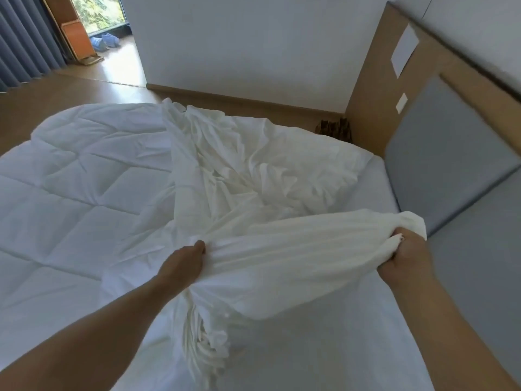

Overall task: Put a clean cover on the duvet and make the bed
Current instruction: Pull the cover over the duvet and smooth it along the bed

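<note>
A white quilted duvet [84, 176] lies spread over the left part of the bed. A cream-white duvet cover [253, 176] is bunched and wrinkled across the middle, partly over the duvet. My left hand [186, 263] grips a gathered fold of the cover near its middle. My right hand [406, 255] grips a bunched end of the same cover, lifted slightly above the mattress sheet [324, 348]. The stretch of cover between both hands is pulled taut.
A grey padded headboard [445, 165] in a wooden frame stands at the right. A white wall [253, 46] and wooden floor [93, 88] lie beyond the bed. Grey curtains [22, 46], an orange folding item [77, 40] and blue slippers [104, 42] are far left.
</note>
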Motion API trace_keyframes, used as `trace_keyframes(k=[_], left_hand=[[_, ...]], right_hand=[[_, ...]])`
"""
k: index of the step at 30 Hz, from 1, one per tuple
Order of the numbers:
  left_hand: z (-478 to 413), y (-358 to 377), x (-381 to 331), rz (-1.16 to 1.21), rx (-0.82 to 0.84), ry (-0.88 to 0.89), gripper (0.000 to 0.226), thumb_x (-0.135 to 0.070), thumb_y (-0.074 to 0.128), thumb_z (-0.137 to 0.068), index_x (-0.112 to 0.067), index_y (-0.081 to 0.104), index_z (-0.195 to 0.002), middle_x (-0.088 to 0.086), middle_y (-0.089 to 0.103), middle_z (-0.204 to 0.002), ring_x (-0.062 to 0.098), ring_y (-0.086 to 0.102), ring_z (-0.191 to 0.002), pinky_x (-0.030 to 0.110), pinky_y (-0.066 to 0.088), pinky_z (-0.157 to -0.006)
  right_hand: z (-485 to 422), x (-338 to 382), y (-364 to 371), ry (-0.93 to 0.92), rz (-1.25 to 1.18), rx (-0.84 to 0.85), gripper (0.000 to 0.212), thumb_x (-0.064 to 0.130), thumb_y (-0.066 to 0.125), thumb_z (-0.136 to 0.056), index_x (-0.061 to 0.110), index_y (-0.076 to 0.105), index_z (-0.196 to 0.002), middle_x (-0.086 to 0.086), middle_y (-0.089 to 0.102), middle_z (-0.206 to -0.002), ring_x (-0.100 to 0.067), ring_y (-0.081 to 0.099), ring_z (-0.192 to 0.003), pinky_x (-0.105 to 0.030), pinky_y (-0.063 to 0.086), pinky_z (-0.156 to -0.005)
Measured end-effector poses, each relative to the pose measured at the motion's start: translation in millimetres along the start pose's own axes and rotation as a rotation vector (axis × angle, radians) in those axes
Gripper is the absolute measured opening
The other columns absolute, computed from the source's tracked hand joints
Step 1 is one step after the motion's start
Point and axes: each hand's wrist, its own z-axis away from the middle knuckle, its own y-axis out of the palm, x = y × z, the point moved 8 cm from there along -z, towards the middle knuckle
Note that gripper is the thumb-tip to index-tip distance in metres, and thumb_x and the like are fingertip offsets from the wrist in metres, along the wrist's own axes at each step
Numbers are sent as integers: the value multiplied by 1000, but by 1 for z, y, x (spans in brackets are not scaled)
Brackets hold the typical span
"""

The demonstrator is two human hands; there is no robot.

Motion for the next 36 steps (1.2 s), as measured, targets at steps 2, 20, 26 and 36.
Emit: trace_keyframes(k=[2, 20, 26, 36], left_hand=[[0, 19, -20, -56, 266, 42, 20, -15, 44, -97, -7, 53, -113, 11, 63, -107, 30, 63, -95, 29, 44, -69], [37, 83, -267, -149, 380, 797, 113, -78, 72, -62, -34, 20, -152, -4, 45, -144, 19, 36, -139, 53, 5, -118], [63, 73, -291, -71, 437, 794, 68, -64, 78, -69, -25, 57, -120, -5, 70, -102, 20, 65, -95, 37, 43, -99], [94, 140, -327, -79, 370, 1031, 89, -55, 74, -77, -20, 32, -148, 4, 48, -133, 25, 45, -123, 38, 27, -109]], right_hand=[[9, -15, 9, 34, -6, 83, 51, 2, 40, -94, 19, 68, -54, -1, 60, -58, -14, 59, -51, -20, 53, -47], [49, -110, -80, 294, 263, 318, 33, -15, 38, -85, -2, 66, -75, -11, 55, -65, -17, 55, -57, -25, 42, -49], [85, -107, -122, 269, 126, 261, 32, -15, 47, -74, -2, 74, -83, -25, 66, -87, -28, 66, -74, -27, 52, -58], [107, -118, -213, 250, 489, -145, 7, -5, 64, -80, -2, 70, -81, -7, 66, -61, -25, 57, -69, -34, 42, -67]])
